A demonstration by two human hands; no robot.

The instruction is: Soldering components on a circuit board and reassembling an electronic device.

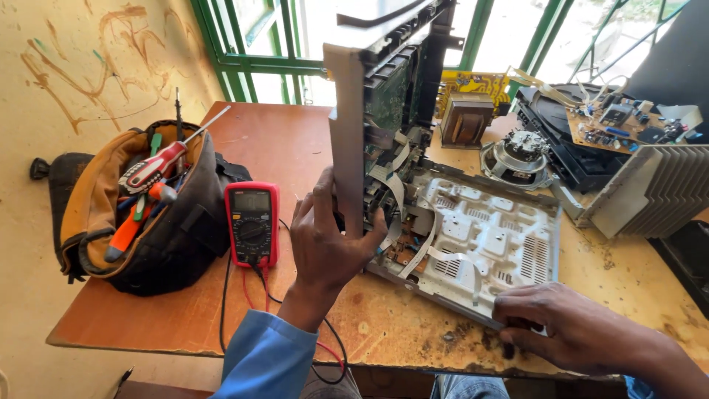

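The grey metal chassis panel [347,133] with green circuit boards is standing upright near the middle of the worn wooden tabletop [185,310], hinged up from the pale stamped-metal base plate [491,244] lying at its 4 o'clock. White ribbon cables are looping between them. The left hand [325,244] is gripping the panel's lower edge, fingers clamped around it. The right hand [569,325] is pressing on the plate's near edge at 5 o'clock, fingers curled together on it. A red digital multimeter [252,223] is lying at 9 o'clock, just beside the black-and-tan fabric tool bag [140,214] of screwdrivers. A copper-wound transformer [465,122], round speaker [521,155] and ribbed heatsink [657,188] are crowding 2 o'clock.
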